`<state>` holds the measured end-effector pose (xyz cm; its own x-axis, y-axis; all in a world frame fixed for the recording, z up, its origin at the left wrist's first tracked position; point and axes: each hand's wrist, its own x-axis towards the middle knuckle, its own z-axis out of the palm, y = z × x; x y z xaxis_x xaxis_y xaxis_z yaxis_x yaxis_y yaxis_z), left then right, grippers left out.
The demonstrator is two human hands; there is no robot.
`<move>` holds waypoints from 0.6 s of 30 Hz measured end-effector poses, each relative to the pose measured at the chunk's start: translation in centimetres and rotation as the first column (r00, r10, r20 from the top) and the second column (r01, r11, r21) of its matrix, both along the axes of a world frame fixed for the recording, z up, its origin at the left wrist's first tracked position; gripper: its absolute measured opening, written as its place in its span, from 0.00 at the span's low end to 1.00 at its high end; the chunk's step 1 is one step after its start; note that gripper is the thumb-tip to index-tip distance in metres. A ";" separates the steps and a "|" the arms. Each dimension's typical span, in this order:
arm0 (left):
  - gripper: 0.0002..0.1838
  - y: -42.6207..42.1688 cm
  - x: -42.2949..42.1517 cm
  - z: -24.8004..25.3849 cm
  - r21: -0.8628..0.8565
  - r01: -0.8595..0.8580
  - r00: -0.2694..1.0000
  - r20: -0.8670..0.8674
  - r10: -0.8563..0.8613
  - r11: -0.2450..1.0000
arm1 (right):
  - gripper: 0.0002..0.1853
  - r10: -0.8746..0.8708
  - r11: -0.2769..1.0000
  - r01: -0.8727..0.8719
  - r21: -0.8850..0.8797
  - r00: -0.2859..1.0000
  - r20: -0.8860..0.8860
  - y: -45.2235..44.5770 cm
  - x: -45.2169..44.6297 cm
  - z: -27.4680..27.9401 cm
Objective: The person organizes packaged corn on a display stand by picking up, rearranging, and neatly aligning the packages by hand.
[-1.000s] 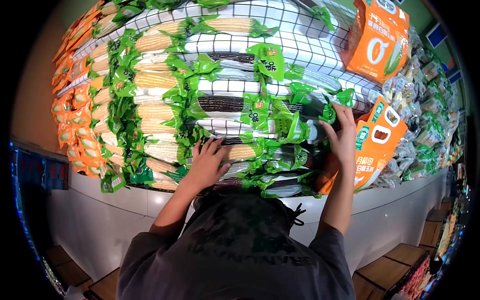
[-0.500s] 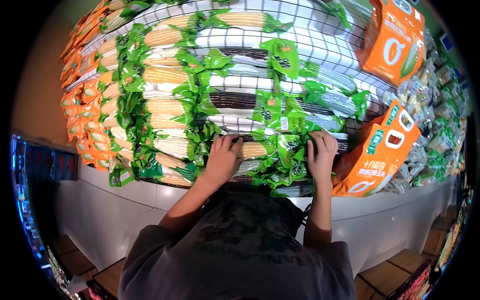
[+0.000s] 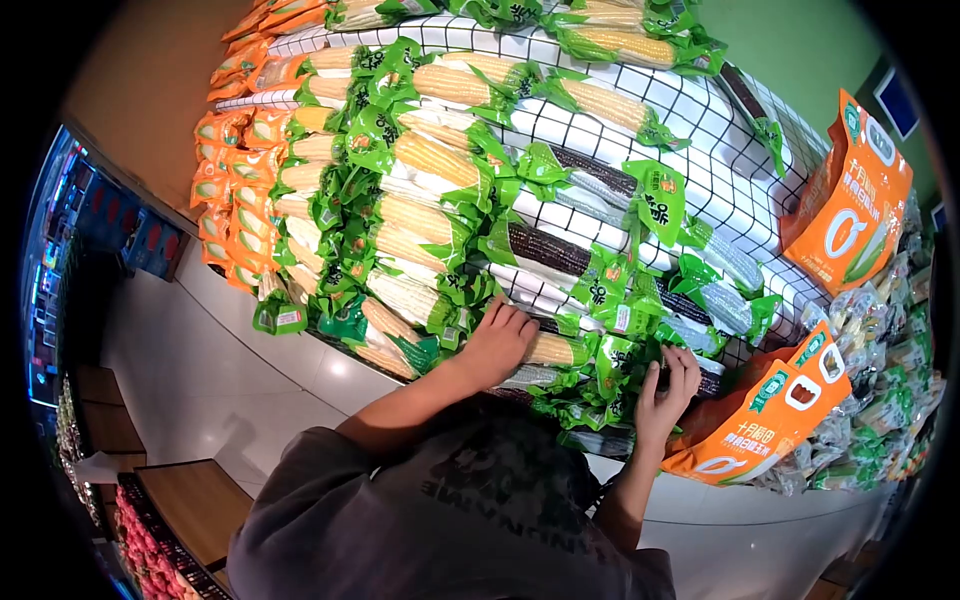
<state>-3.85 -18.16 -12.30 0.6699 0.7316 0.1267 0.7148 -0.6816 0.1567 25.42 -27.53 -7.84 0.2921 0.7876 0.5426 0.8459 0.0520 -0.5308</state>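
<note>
My left hand (image 3: 497,345) has its fingers bent over the left end of a packaged black corn cob (image 3: 546,324). Just below it lies a packaged pale yellow corn cob (image 3: 551,349). My right hand (image 3: 669,390) is farther right, its thumb and fingers curled around a green wrapper and dark cob; the grip is partly hidden. The dark tip of a black corn cob (image 3: 709,383) sticks out just right of that hand. Above both hands lies another packaged black corn cob (image 3: 550,248), apart from them.
Rows of green-wrapped yellow corn (image 3: 437,158) cover the display's left part, with orange packs (image 3: 236,215) beyond. A white checked cloth (image 3: 590,140) lines the display. Orange carton bags stand at the right, one near (image 3: 770,415) and one farther (image 3: 850,205). A wooden crate (image 3: 200,505) stands lower left.
The whole view has turned and shifted, so the display now slopes down to the right. Both hands stay at about the same packages; the right hand's fingers look more bent.
</note>
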 end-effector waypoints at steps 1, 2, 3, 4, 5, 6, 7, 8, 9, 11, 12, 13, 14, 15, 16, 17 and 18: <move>0.29 0.0 -0.1 0.4 0.008 0.012 1.000 -0.008 -0.012 1.000 | 0.13 0.011 1.000 -0.011 0.010 1.000 -0.016 0.0 -0.5 0.2; 0.29 0.0 -0.2 0.6 0.007 0.008 1.000 -0.005 -0.008 1.000 | 0.13 0.015 1.000 -0.015 0.009 1.000 -0.014 -0.1 -1.1 0.4; 0.29 0.0 -0.3 1.0 0.007 0.021 1.000 -0.008 -0.021 1.000 | 0.13 0.037 0.999 -0.037 0.013 0.999 -0.005 -0.1 -1.7 0.7; 0.30 0.0 -0.4 1.4 0.009 0.036 0.999 -0.010 -0.036 0.999 | 0.12 0.058 0.998 -0.058 0.018 0.998 0.004 -0.2 -2.2 0.8; 0.30 0.0 -0.5 1.9 0.006 0.035 0.999 -0.006 -0.035 0.999 | 0.12 0.068 0.998 -0.067 0.009 0.998 -0.009 -0.2 -2.5 0.9; 0.31 -0.1 -0.8 2.7 0.029 0.035 0.999 -0.004 -0.035 0.999 | 0.12 0.077 0.997 -0.077 0.003 0.997 -0.013 -0.3 -3.0 0.9; 0.31 -0.2 -1.1 3.5 0.047 0.037 0.999 -0.001 -0.037 0.998 | 0.13 0.092 0.996 -0.092 -0.002 0.995 -0.023 -0.3 -3.4 1.2; 0.32 -0.2 -1.4 4.1 0.039 0.029 0.999 0.018 -0.029 0.999 | 0.13 0.104 0.994 -0.105 -0.008 0.994 -0.034 -0.3 -3.8 1.5; 0.32 -0.2 -1.7 5.0 -0.002 0.035 0.991 0.131 -0.034 0.999 | 0.13 0.121 0.993 -0.121 -0.004 0.991 -0.061 -0.1 -4.2 1.7; 0.32 -0.2 -2.1 7.5 -0.026 0.052 0.961 0.275 -0.043 0.998 | 0.14 0.166 0.985 -0.170 -0.018 0.974 -0.151 0.0 -4.9 2.5; 0.33 -0.2 -2.4 8.3 -0.003 0.053 0.944 0.326 -0.050 0.999 | 0.15 0.189 0.979 -0.200 -0.023 0.951 -0.243 0.2 -5.2 3.0; 0.33 -0.1 -2.6 9.3 0.036 0.053 0.937 0.344 -0.062 0.998 | 0.19 0.233 0.970 -0.242 -0.007 0.941 -0.246 0.4 -5.3 3.6; 0.34 0.1 -2.9 10.3 0.078 0.050 0.930 0.361 -0.075 0.996 | 0.19 0.228 0.971 -0.237 -0.008 0.942 -0.244 0.5 -5.3 4.1; 0.34 0.3 -3.1 11.3 0.083 0.051 0.929 0.361 -0.078 0.995 | 0.20 0.272 0.961 -0.273 0.037 0.922 -0.276 0.9 -5.4 4.5; 0.35 0.6 -3.5 12.4 0.117 0.044 0.923 0.375 -0.085 0.992 | 0.22 0.323 0.946 -0.311 0.088 0.896 -0.303 1.3 -5.5 4.8; 0.36 1.1 -4.0 13.4 0.154 0.034 0.918 0.385 -0.092 0.987 | 0.23 0.359 0.933 -0.339 0.121 0.857 -0.370 1.7 -5.5 4.7; 0.36 1.7 -4.7 14.6 0.172 0.027 0.921 0.379 -0.091 0.985 | 0.22 0.398 0.917 -0.369 0.149 0.833 -0.384 2.2 -5.5 5.1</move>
